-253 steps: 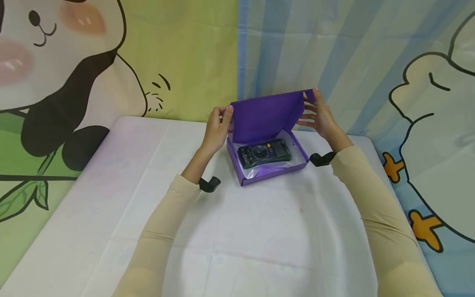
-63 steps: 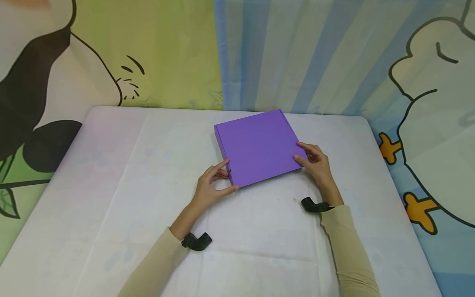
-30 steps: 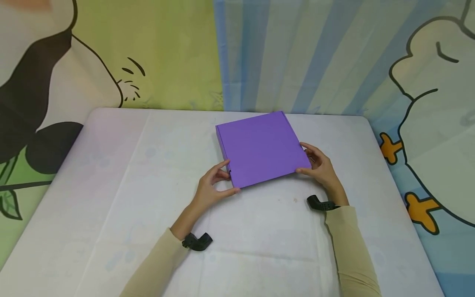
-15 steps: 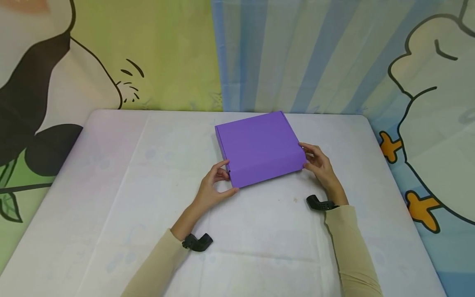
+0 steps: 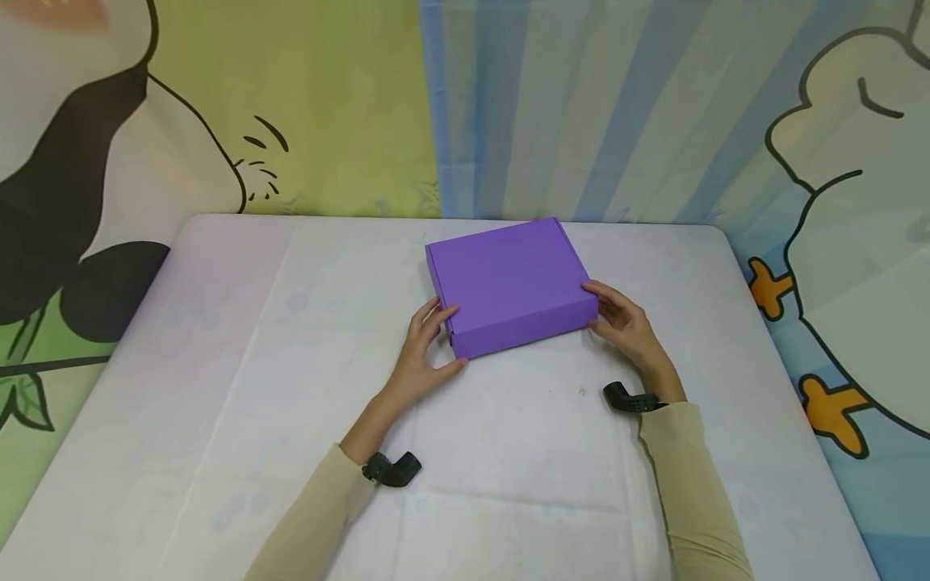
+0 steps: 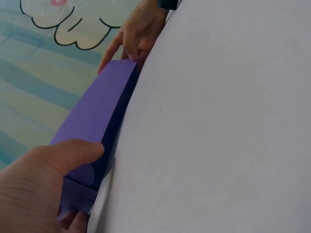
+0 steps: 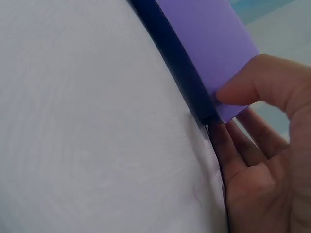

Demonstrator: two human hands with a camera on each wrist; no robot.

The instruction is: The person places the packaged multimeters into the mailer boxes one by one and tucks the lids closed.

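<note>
A flat purple cardboard box (image 5: 512, 278) lies on the white table, its lid down and the front face showing. My left hand (image 5: 417, 359) holds the near left corner, a finger on the lid's edge and the thumb at the front. In the left wrist view that thumb (image 6: 80, 153) lies against the purple cardboard. At the near right corner my right hand (image 5: 628, 327) grips the box with thumb in front and fingers along the side. The right wrist view shows this thumb (image 7: 248, 82) pressing on the purple panel. The inside of the box is hidden.
A white cloth covers the table (image 5: 508, 452). Behind it hang printed curtains (image 5: 552, 113) close to the table's back edge. Each wrist wears a small black camera mount, such as the right mount (image 5: 628, 397).
Earlier the box stood open, with a multimeter in a clear bag inside. Its lid came down, then the front edge folded down. The left fingers shifted slightly up the side.
</note>
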